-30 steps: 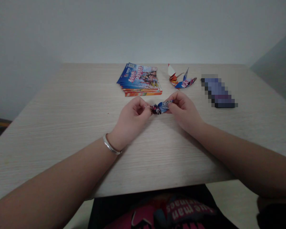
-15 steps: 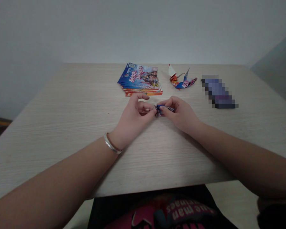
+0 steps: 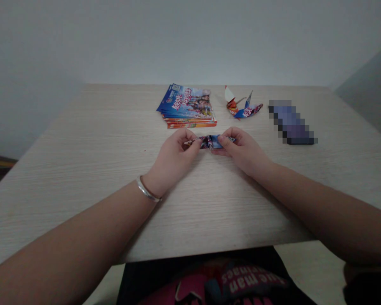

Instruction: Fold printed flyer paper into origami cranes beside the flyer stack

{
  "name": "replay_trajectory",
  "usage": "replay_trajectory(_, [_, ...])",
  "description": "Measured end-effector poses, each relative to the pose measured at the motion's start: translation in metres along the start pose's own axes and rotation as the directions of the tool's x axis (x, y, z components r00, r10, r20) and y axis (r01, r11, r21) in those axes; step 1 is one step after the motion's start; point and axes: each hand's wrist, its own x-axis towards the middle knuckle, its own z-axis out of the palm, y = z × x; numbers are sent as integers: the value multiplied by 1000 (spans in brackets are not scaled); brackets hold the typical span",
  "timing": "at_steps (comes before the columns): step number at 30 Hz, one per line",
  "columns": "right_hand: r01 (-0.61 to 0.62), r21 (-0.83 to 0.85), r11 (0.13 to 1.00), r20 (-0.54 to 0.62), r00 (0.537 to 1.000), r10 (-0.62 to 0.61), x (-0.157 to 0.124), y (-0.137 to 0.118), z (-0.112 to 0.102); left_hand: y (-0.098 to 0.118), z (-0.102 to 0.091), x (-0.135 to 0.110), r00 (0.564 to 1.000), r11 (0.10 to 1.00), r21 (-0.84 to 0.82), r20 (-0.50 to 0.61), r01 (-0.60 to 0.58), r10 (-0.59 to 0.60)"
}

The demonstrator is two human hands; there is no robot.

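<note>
At the frame's centre, the left hand [image 3: 174, 154] and right hand [image 3: 244, 150] each pinch one end of a small folded blue printed paper piece [image 3: 211, 142]. It lies low over the pale wooden tabletop [image 3: 98, 140].

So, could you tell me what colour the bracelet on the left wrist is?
The bracelet is silver; head view.

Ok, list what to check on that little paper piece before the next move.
1. Left hand pinches one end of the folded paper: ok.
2. Right hand pinches the other end: ok.
3. Paper clear of the table or resting on it: cannot tell.
4. Creases sharp and even: cannot tell, too small.
5. Stack of leaflets and folded birds lie apart from both hands: ok.
</note>
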Motion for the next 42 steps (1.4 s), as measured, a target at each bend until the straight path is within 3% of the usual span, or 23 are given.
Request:
replay_trajectory(4, [-5,-119,993,36,999,10,-2,-4,0,-1,1,0,999,987,-159,48,0,8])
replay_trajectory(8, [-2,-240,971,43,999,12,-2,-5,-3,3,-2,-1,993,995,-103,115,-10,22])
replay_trajectory(12, [-20,-137,990,51,998,28,-1,-4,-5,7,-6,-2,993,998,-52,119,22,-16])
replay_trajectory(15, [-71,-4,997,89,994,71,0,-2,-6,7,-8,-1,986,993,-102,163,59,-42])
replay_trajectory(18, [-168,164,972,152,978,143,1,-2,-8,6,-10,0,976,981,-164,208,101,-65])
replay_trajectory(22, [-255,296,921,222,956,193,-3,-6,-9,4,-10,0,979,975,-187,189,118,-82])
replay_trajectory(32, [-393,324,861,202,918,342,-5,-14,-7,5,-7,-1,970,941,-299,223,158,-92])
replay_trajectory(42, [-410,301,861,162,912,378,-7,-13,-5,7,-7,-2,969,931,-313,215,188,-123])
